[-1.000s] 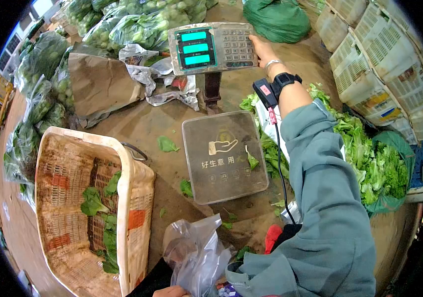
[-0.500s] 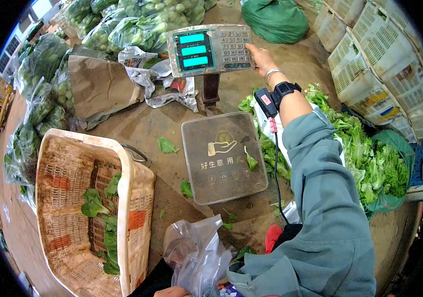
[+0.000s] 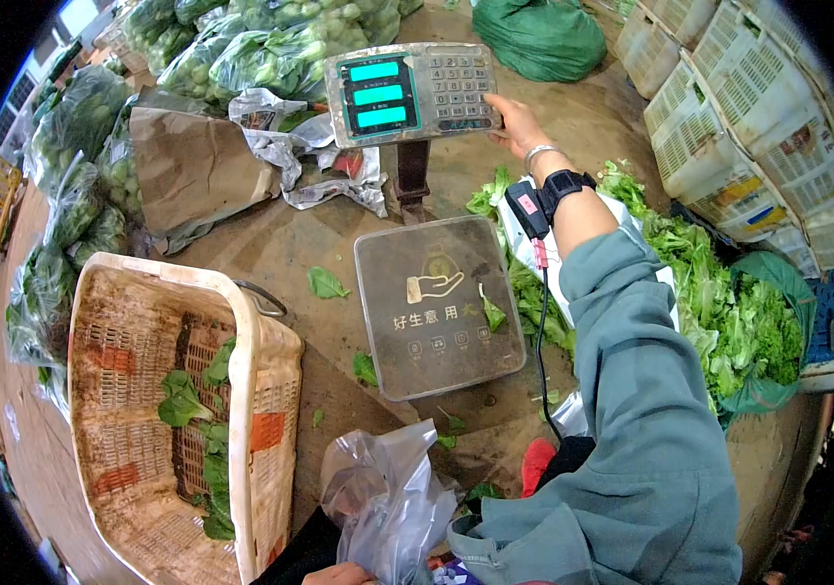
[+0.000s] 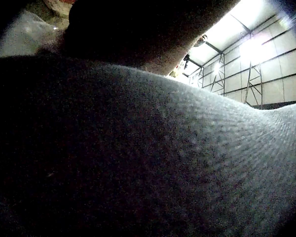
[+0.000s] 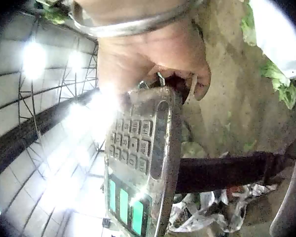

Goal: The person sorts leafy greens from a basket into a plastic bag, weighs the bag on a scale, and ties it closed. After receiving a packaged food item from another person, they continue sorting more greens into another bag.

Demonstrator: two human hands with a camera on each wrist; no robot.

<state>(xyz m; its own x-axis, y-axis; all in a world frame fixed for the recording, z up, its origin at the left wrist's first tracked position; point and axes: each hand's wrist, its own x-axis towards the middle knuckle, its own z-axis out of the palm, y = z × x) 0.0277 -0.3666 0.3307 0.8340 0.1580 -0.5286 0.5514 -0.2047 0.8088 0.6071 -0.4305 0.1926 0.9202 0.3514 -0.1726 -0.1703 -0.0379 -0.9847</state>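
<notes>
Grey plastic, smeared with dirt, forms the display head (image 3: 412, 93) of a scale in the head view, its three windows lit turquoise. At its keypad end the right hand (image 3: 521, 127) has hold of it, thumb along the edge. Under the display head are a post (image 3: 412, 171) and, further down, the dark weighing plate (image 3: 446, 372) with one loose leaf (image 3: 493, 314) on it. Well below the display head, a clear plastic bag (image 3: 388, 497) sits just beside the left hand (image 3: 339, 574), mostly cut off by the frame edge. Below and left of the display head stands a dirty crate (image 3: 276, 380) with a few leaves (image 3: 183, 400) inside. Crumpled newspaper (image 3: 358, 195) and brown paper (image 3: 198, 161) lie to its left; leafy greens (image 3: 729, 322) spread below and right, and stacked pale crates (image 3: 719, 127) rise to its right.

Dark grey fabric (image 4: 197, 148) fills most of the left wrist view; how the left hand's fingers lie, or whether they hold the bag, I cannot tell.

From the right wrist, the right hand's fingers are curled close around the end of the display head nearest the keypad (image 5: 130, 143). A silvery bracelet (image 5: 138, 25) circles the wrist just beyond that end.
</notes>
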